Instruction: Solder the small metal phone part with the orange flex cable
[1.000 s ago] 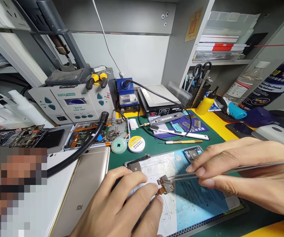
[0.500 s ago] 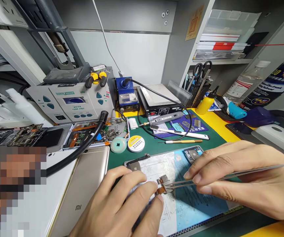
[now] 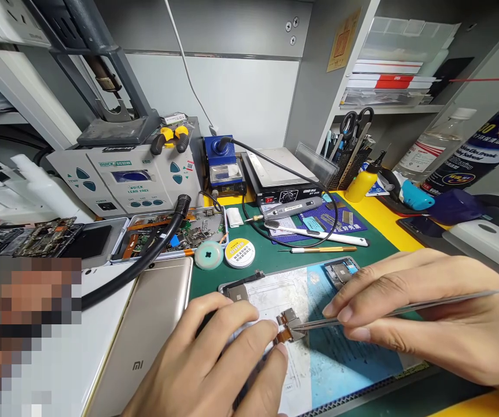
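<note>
My right hand (image 3: 418, 315) is closed around a pair of metal tweezers (image 3: 399, 311). Their tips touch a small metal connector piece (image 3: 290, 319) with an orange-brown flex cable (image 3: 282, 336). My left hand (image 3: 227, 359) comes in from the lower middle, its thumb and index fingertip pinching the left edge of that flex cable. Under both hands lies a flat white-and-blue work plate (image 3: 345, 370). A small metal phone part (image 3: 340, 272) rests on the plate near my right fingers, and another grey part (image 3: 237, 293) sits at its upper left, partly behind my left hand.
To the left lies a gold phone back (image 3: 158, 324), with a black hose (image 3: 145, 266) crossing above it. Behind stand a hot-air station (image 3: 132, 179), a tray of circuit boards (image 3: 197, 229), round tins (image 3: 239, 253), a white-handled brush (image 3: 314, 231) and a yellow bottle (image 3: 362, 182).
The two tweezer arms have come closer together at the connector piece. Both hands stay in nearly the same place.
</note>
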Demonstrator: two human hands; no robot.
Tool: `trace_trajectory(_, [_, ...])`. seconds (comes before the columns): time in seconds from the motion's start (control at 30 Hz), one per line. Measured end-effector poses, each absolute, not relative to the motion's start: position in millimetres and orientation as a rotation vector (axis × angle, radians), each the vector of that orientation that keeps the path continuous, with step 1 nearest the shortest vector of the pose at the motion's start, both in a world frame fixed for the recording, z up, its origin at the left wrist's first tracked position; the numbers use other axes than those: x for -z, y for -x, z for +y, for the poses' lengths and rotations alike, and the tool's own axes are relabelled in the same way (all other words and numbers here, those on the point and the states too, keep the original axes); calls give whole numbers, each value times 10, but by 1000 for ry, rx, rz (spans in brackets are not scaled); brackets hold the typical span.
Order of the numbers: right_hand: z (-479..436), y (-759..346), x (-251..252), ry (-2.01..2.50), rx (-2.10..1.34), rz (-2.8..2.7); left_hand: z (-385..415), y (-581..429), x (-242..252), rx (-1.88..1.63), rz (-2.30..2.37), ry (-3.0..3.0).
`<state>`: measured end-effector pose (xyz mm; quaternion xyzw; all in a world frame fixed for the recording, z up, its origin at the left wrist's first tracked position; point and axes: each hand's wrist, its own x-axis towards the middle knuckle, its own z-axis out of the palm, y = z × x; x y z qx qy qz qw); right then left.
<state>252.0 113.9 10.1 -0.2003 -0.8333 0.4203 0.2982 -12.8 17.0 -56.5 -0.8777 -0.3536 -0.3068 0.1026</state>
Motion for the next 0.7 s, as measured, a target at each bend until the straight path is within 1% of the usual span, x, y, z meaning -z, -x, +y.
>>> trace_trajectory(0.7, [1127,-2506,-118,596,-1009,-2258,164,126,560,915,-1044,2561])
